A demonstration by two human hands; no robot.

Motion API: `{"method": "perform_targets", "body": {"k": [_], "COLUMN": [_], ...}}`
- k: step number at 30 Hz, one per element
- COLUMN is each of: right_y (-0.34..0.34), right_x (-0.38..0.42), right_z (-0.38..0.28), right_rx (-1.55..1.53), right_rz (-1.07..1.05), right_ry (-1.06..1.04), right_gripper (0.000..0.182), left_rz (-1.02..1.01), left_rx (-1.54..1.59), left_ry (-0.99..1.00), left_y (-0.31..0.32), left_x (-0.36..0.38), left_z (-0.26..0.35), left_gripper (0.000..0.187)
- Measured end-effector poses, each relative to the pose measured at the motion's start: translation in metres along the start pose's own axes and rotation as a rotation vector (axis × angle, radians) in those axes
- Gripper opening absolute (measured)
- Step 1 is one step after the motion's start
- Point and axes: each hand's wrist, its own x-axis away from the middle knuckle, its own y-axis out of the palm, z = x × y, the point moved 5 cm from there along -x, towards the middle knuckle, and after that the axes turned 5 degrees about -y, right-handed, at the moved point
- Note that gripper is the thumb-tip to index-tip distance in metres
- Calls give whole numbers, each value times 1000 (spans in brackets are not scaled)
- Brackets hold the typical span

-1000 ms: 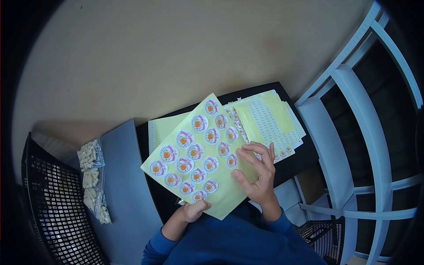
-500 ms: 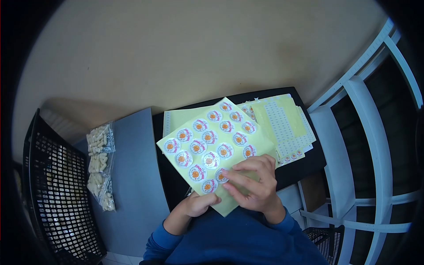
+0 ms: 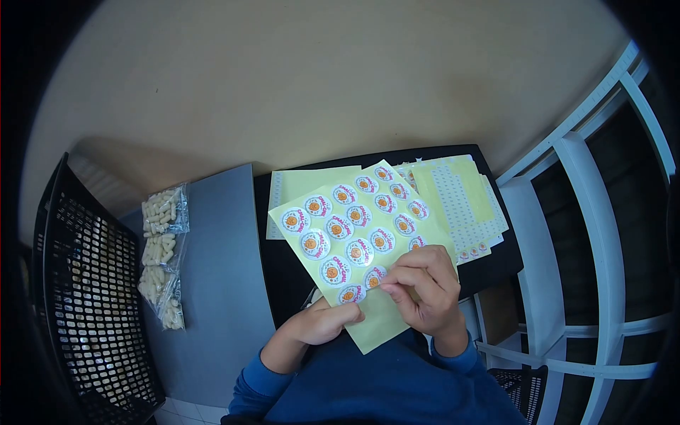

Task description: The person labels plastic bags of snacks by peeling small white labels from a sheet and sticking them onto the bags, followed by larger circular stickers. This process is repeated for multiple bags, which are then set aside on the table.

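Note:
A pale yellow sheet of round stickers [image 3: 394, 320] is held tilted over the black table, with orange-and-pink printed labels in rows across it. Its lower right part is bare backing. My left hand [image 3: 327, 323] grips the near left edge, thumb on top, the other fingers hidden beneath. At the row nearest me, my right hand [image 3: 426, 289] has thumb and forefinger pinched at the right edge of a round sticker [image 3: 374, 277]. That sticker still lies on or very close to the sheet; how far its edge is raised is hard to see.
More sticker sheets [image 3: 474, 185] lie stacked at the right of the black table [image 3: 499, 265], another sheet [image 3: 297, 183] at its left. Bagged pale sticks [image 3: 161, 212] rest on a grey board [image 3: 219, 283], beside a black basket [image 3: 92, 297]. White shelving [image 3: 577, 212] stands at right.
My right fingers have closed from a looser spread into a pinch at the sticker's edge. Everything in view, sheet and hands included, has shifted slightly rightward.

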Motion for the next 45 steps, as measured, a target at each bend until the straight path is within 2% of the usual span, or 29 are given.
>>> {"method": "perform_targets", "body": {"k": [8, 12, 14, 15, 17, 18, 20, 21, 22, 24, 25, 26, 27, 28, 30, 32, 33, 35, 37, 38, 40, 42, 43, 44, 45], "right_y": [0, -1, -9, -10, -15, -14, -25, -22, -18, 8, 20, 32, 36, 41, 41, 43, 43, 47, 33, 25, 2, -21, -31, -40, -47], "right_x": [2, 0, -1, 2, 17, 18, 21, 36, 49, 70, 75, 79, 81, 84, 88, 97, 101, 102, 95, 93, 96, 101, 116, 124, 132], "right_z": [7, 8, 10, 10, 25, 27, 24, 31, 37, 58, 61, 58, 59, 62, 71, 80, 83, 78, 79, 82, 106, 140, 163, 175, 187], "right_rx": [-82, -91, -72, -72, -351, -348, -242, -306, -297, -769, -1008, -1371, -1406, -1442, -1359, -1452, -1450, -1717, -1647, -1575, -1377, -1151, -1026, -1001, -929], "right_rz": [47, 66, 217, 217, 365, 367, 568, 585, 588, 533, 497, 492, 454, 415, 484, 510, 511, 443, 511, 578, 702, 744, 790, 811, 801], "right_ry": [224, 241, 250, 250, 483, 483, 296, 345, 346, 604, 729, 870, 901, 932, 976, 1072, 1070, 945, 930, 913, 827, 828, 856, 890, 940], "right_gripper": [13, 11, 6, 6, 3, 3, 9, 18, 18, 22, 25, 27, 27, 27, 29, 32, 32, 40, 41, 43, 50, 52, 48, 46, 47], "left_rz": [15, 8, -37, -37, -32, -35, 136, 169, 205, 256, 248, 258, 268, 261, 197, 188, 174, 162, 169, 181, 81, 337, 472, 478, 462], "left_rx": [-20, -58, -100, -100, -144, -146, 5, 21, 52, 20, 21, 62, 104, 103, -170, -183, -115, -49, -21, -18, -638, -1153, -1242, -1241, -1227], "left_ry": [9, 37, 32, 32, 73, 73, 185, 206, 176, 291, 286, 269, 252, 247, 456, 469, 484, 495, 262, 256, 280, 89, -77, -74, -174], "left_y": [2, 0, 1, 0, -1, 0, -6, -9, -23, -33, -31, -28, -27, -33, -51, -60, -61, -59, -41, -38, -23, -52, -70, -76, -84], "left_x": [-2, -3, -2, -2, -2, -3, -6, -6, -8, -11, -13, -13, -15, -18, -24, -27, -28, -27, -30, -34, -43, -43, -40, -36, -32], "left_z": [0, 0, 1, 0, -1, -3, -1, 1, -8, -5, -3, -1, 0, -7, -25, -38, -40, -37, -26, -17, -2, -16, -28, -34, -44], "left_gripper": [31, 32, 33, 33, 35, 35, 37, 38, 38, 36, 36, 28, 20, 20, 5, 9, 4, 6, 35, 35, 71, 86, 96, 96, 97]}}
